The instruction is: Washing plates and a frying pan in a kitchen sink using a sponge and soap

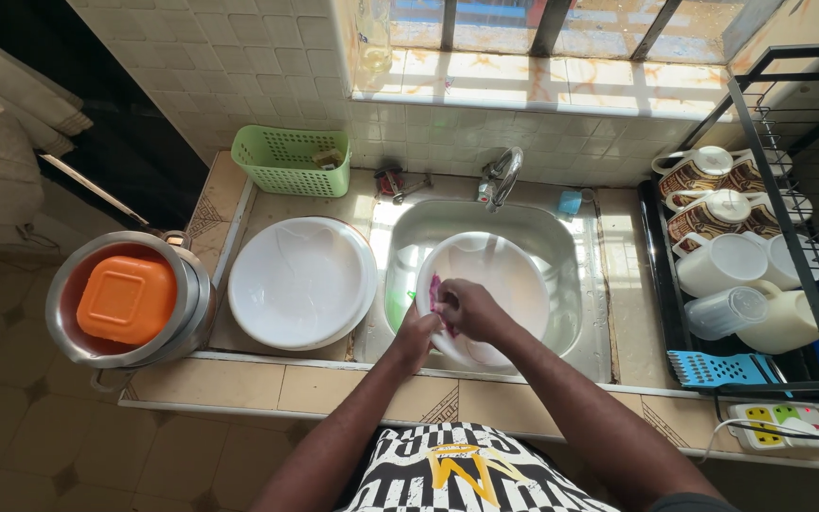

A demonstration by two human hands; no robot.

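Head view: a white bowl [495, 284] is held tilted inside the steel sink [575, 313], below the tap [501, 177]. The left hand [416, 338] is closed on the bowl's near rim. The right hand [466, 310] is closed around a pink cloth [437, 296] pressed against the bowl's inner wall.

Risks, as judged:
- The bowl is steadied at one rim only; if wet, it could slip from the left hand and strike the sink.
- Hard scrubbing could tip the bowl toward the counter edge.
- A second white basin [301, 282] sits just beside the sink and could be knocked by the left elbow.
- Splashes could reach the power strip [777, 424] lying below the dish rack [760, 237]
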